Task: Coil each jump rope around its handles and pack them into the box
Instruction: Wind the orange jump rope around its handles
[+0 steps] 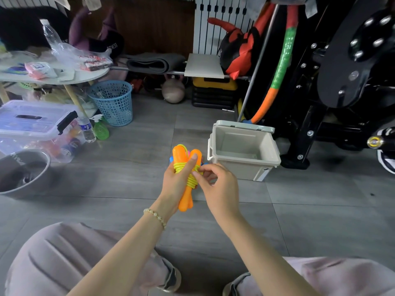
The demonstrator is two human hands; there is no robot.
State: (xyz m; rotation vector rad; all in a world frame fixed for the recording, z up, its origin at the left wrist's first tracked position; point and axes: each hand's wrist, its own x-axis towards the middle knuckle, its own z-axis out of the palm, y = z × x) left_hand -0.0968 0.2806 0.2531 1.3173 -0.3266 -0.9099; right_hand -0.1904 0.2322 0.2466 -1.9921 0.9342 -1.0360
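Note:
My left hand (176, 184) grips a jump rope with two orange handles (186, 199) held side by side above the floor. Its yellow-green cord (191, 180) is wound in several turns around the handles' middle. My right hand (215, 184) pinches the cord at the coil's right side. Behind the handles, bits of blue and pink from another rope (171, 160) show on the floor, mostly hidden. The open beige box (245, 165) stands just to the right, lid tipped back, with nothing visible inside.
A clear lidded storage bin (38, 127), a blue mesh basket (114, 103) and a grey bowl (23, 174) sit at the left. Black exercise equipment (342, 82) rises at the right. My knees fill the bottom corners.

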